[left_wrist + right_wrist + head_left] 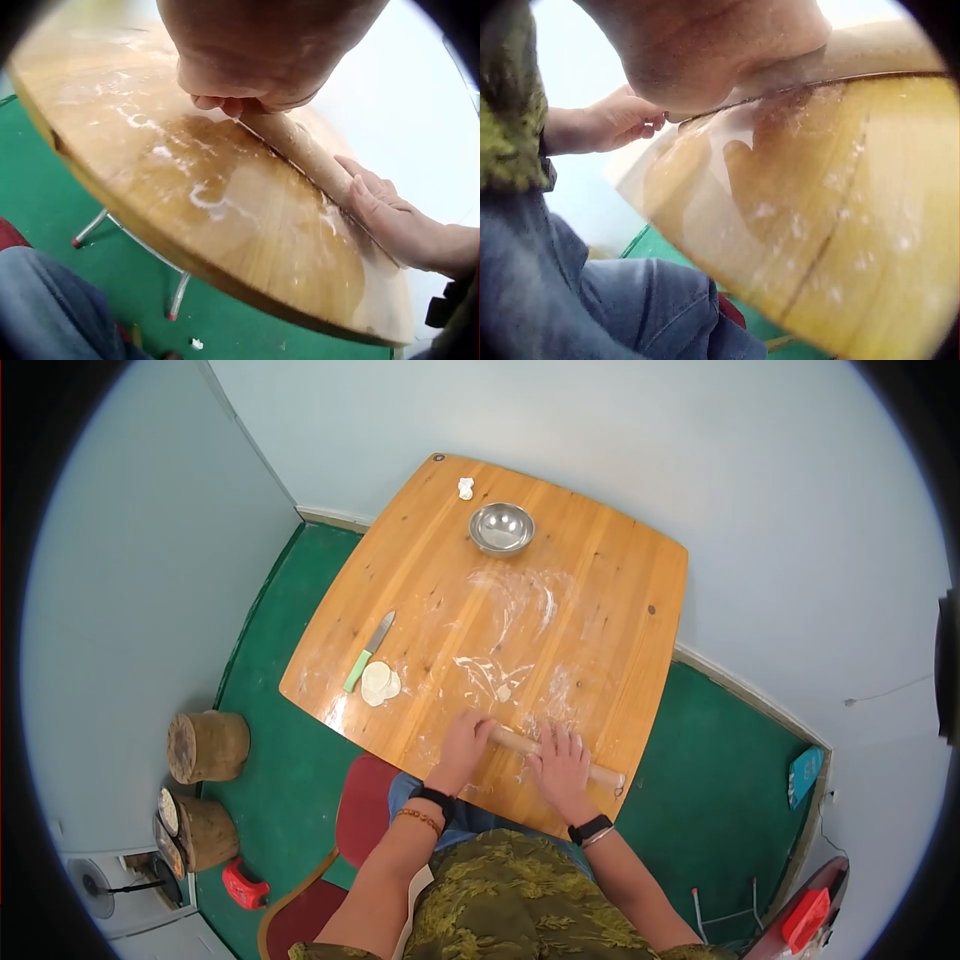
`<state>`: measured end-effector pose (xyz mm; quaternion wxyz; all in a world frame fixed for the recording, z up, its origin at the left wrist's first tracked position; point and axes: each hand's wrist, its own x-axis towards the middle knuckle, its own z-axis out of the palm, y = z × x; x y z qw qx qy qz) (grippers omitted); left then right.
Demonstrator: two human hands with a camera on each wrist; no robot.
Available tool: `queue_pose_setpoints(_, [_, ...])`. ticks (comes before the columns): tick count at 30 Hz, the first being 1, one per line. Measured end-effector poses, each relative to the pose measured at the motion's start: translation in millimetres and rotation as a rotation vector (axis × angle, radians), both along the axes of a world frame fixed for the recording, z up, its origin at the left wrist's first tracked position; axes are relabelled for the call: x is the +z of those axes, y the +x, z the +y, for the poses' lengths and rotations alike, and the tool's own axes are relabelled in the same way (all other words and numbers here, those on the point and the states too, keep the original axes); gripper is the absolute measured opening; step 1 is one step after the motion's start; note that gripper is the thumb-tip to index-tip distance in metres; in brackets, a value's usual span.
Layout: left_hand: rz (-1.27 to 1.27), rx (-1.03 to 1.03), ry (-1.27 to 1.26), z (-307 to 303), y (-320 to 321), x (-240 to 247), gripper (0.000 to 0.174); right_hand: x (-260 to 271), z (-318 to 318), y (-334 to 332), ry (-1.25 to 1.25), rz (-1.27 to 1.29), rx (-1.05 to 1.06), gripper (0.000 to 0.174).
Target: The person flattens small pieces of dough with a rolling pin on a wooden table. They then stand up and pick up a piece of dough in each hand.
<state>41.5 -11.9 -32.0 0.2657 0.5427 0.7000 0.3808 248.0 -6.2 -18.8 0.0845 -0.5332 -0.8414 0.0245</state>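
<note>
A pale wooden rolling pin (pixel 516 741) lies slantwise near the front edge of the table (pixel 590 610). At its left end, my left hand (pixel 464 746) holds the pin with curled fingers; the left wrist view shows its fingertips (pixel 231 107) tucked under the palm. My right hand (pixel 565 768) rests on the pin farther right, fingers stretched across it and thumb along the near side. Just beyond the pin is a small pale dough piece (pixel 503 692). Several flat dough rounds (pixel 376 680) overlap at the left, beside a green-handled knife (pixel 369 652).
White flour streaks (pixel 548 610) mark the tabletop. Toward the back stand a metal bowl (pixel 502 529) and a crumpled white lump (pixel 466 488). A red chair (pixel 366 805) is at the front left, with wooden stumps (pixel 208 746) on the green floor.
</note>
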Motion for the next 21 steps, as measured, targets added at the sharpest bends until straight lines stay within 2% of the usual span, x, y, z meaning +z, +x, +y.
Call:
queue_pose_setpoints(3, [-0.043, -0.036, 0.043, 20, -4, -5, 0.018, 19, 24, -1, -0.178, 0.075, -0.014, 0.062])
queue_pose_setpoints(6, [-0.033, 0.199, 0.034, 27, 4, -7, 0.023, 0, 43, 12, -0.304, 0.155, 0.124, 0.057])
queue_pose_setpoints(9, [-0.376, 0.343, -0.015, 16, -2, -38, 0.029, -7, 49, 14, -0.219, 0.25, 0.202, 0.048])
queue_pose_setpoints(12, [-0.893, 0.344, -0.252, 0, 3, -31, 0.029, -4, 50, 11, -0.416, 0.374, 0.185, 0.042])
queue_pose_setpoints(15, [-1.439, 0.265, -0.259, 2, 14, 14, 0.026, 16, 47, 7, -0.887, 0.518, 0.091, 0.035])
queue_pose_setpoints(18, [-1.532, 0.373, -0.275, 7, 19, 19, 0.023, 28, 38, 1, -0.908, 0.692, 0.064, 0.033])
queue_pose_setpoints(21, [-1.45, 0.3, -0.271, 8, 16, 6, 0.023, -2, 35, 4, -0.718, 0.741, 0.079, 0.036])
